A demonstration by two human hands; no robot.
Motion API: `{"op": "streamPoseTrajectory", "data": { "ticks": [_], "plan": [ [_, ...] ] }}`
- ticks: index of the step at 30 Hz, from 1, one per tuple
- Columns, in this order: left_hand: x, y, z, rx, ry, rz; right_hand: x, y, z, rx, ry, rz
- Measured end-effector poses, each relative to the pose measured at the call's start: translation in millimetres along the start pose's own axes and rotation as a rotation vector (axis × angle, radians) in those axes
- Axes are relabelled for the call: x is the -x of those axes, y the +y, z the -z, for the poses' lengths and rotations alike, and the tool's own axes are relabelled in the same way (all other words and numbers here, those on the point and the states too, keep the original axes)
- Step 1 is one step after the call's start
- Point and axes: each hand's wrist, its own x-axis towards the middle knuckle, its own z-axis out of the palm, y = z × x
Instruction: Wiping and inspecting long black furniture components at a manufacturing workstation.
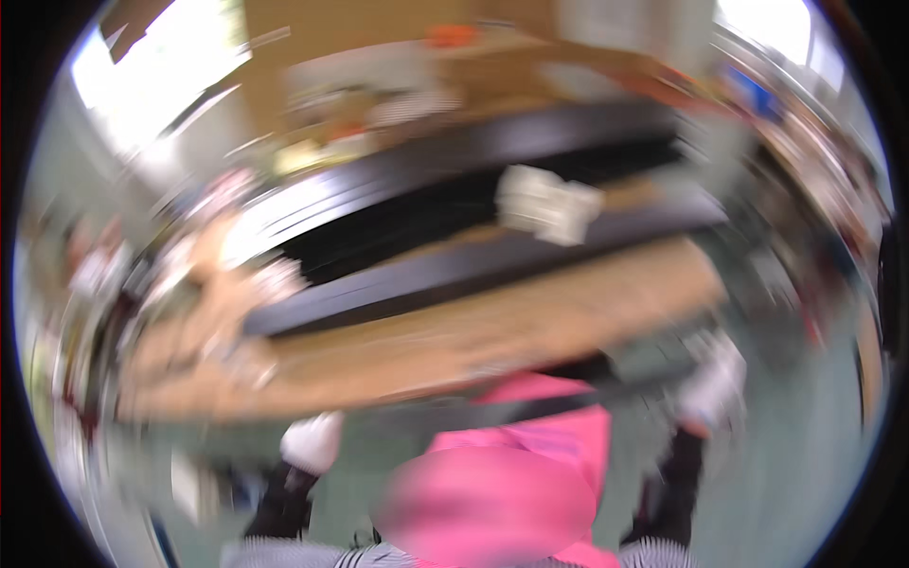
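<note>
A long, dark grey strip (554,405) runs crosswise in front of my pink apron (578,445), between my two hands. My left hand (312,443), in a white glove, is closed at the strip's left end. At its right end my right hand (715,383), also white-gloved, grips the strip, though motion blur smears its fingers. On the brown worktable (511,327) beyond lie a long dark panel (473,267) and a wider black panel (530,137). A stack of small whitish pieces (549,204) rests across the panels.
Cardboard boxes (379,33) and an orange item (451,36) are at the back. A blurred person (99,265) appears at far left. Cluttered shelving with a blue item (751,92) lines the right. Under the table's near edge shows a green floor (379,492).
</note>
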Motion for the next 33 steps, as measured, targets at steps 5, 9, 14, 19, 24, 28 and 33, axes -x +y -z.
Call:
{"op": "streamPoseTrajectory", "data": {
  "ticks": [5,9,14,19,24,28,33],
  "plan": [
    [5,1,51,0.366,0.581,0.258,-15,39,4,0.236,-0.056,0.094],
    [-3,76,89,0.549,0.327,-0.054,67,14,-77,0.224,-0.103,0.091],
    [-12,125,20,0.376,0.142,-0.026,117,-6,-110,0.176,-0.250,-0.014],
    [-8,136,2,0.646,-0.193,-0.008,99,-4,-78,0.444,-0.497,0.235],
    [-7,117,11,0.914,-0.521,-0.078,89,-16,-74,0.178,-0.522,0.024],
    [12,96,-17,1.253,-0.615,-0.221,58,-1,-60,-0.246,-0.490,-0.271],
    [26,66,-12,1.475,-1.148,-0.060,69,22,-62,-0.205,-0.517,-0.198]
  ]
}}
